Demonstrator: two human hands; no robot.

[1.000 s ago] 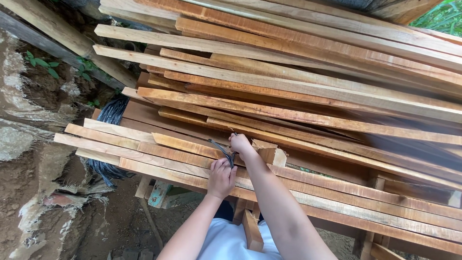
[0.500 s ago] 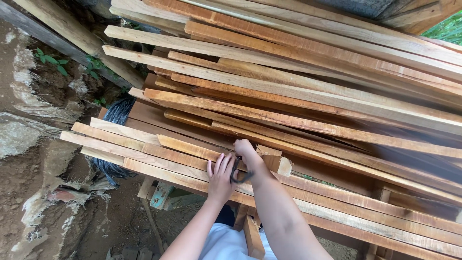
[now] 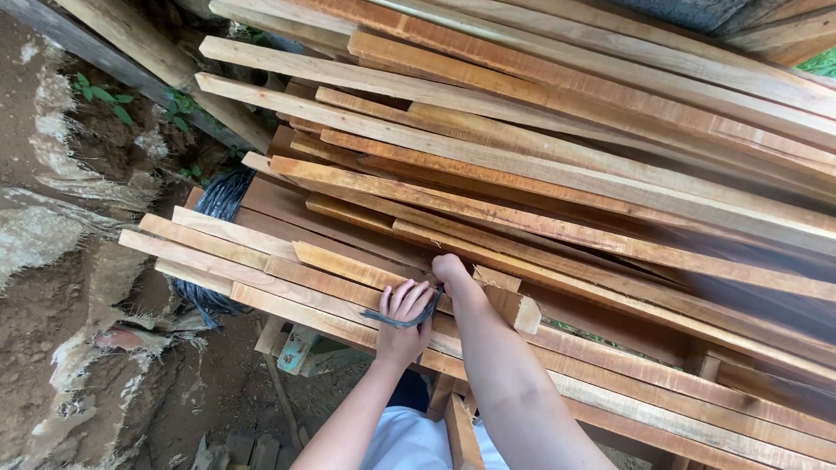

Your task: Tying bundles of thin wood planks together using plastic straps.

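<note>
a: what are the hands on?

b: the left hand [image 3: 402,322] lies on the near planks [image 3: 261,278] of the wood pile [image 3: 566,165], fingers [image 3: 409,298] spread and pointing up the stack. a thin dark strap [image 3: 396,320] runs across its knuckles, sagging in a shallow curve.

a: and the other one?

b: the right hand [image 3: 453,274] is just beyond it, curled into a loose fist, pinching the far end of that strap where it rises at the right. the two hands are touching or nearly so.

a: is the left hand gripping the strap?

b: i cannot tell. the strap lies over the back of the fingers, and its left end pokes out free past the hand; whether a thumb holds it underneath is hidden.

a: what's around them?

b: a short wood block [image 3: 509,300] with a pale cut end sits just right of the right wrist, on the same layer. long rough boards slant across the whole upper view. at the left, a bundle of dark straps [image 3: 218,200] hangs beside the plank ends, partly tucked behind them. below that is bare soil [image 3: 52,331] with torn pale sacking [image 3: 35,239], and a few green leaves [image 3: 100,100] near the top left.

a: anything of the person?

b: both bare forearms, and a white shirt [image 3: 409,439] at the bottom edge.
</note>
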